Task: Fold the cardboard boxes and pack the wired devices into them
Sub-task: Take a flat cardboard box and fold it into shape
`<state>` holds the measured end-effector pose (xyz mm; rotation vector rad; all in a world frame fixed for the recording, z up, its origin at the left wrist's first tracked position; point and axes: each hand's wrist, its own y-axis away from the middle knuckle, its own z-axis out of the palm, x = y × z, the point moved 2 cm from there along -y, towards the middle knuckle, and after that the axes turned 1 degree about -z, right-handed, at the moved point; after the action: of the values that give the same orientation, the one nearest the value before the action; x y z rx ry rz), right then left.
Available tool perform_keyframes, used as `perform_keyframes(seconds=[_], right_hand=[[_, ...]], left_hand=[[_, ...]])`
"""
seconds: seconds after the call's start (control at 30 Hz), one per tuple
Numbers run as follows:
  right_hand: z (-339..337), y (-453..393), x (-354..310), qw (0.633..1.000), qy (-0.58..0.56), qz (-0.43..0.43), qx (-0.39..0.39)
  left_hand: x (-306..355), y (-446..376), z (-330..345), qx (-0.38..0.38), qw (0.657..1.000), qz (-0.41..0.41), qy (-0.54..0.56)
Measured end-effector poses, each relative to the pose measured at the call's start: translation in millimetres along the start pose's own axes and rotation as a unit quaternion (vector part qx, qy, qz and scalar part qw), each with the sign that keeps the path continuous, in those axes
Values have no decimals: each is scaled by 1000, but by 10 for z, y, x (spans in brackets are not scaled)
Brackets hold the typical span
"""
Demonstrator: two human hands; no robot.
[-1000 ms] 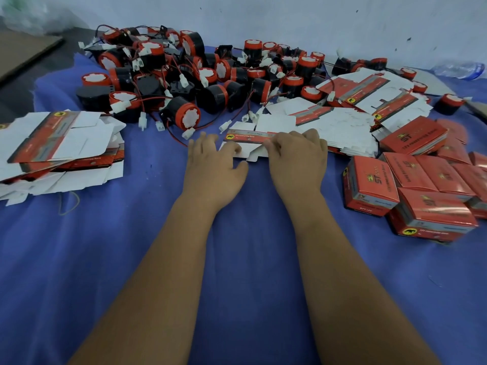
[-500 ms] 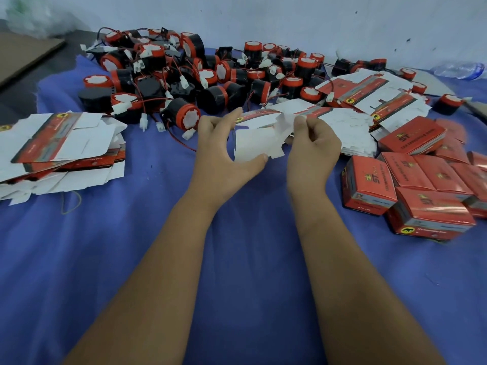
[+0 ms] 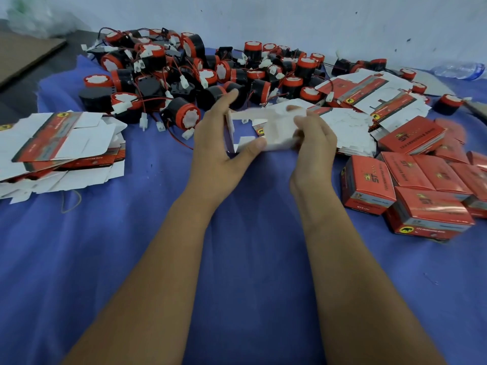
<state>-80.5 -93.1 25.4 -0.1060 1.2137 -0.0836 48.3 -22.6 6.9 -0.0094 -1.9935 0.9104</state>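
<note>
White card, a partly opened box (image 3: 266, 130), is held up off the cloth (image 3: 237, 259) between both hands. The left hand (image 3: 221, 151) pinches its left end, thumb under and fingers spread over the top edge. The right hand (image 3: 313, 143) curls round the right end, fingers closed on the card, which is blurred. Beyond the hands lies a heap of black-and-red devices (image 3: 210, 75) with red wires and white plugs. Flat blanks (image 3: 58, 146) lie stacked to the left, more blanks (image 3: 369, 101) far right. Closed red boxes (image 3: 411, 185) crowd just right of the right wrist.
</note>
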Motion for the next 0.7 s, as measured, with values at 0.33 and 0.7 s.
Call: perform_keyframes(seconds=[0.33,0.7], right_hand=[[180,213,66,972,-21,-16,-233],[125,95,150,980,99,-48,-163]], left_hand=[[48,-30,-39,75,997,-22,24],[85,-5,-18,-62,977,-114,169]])
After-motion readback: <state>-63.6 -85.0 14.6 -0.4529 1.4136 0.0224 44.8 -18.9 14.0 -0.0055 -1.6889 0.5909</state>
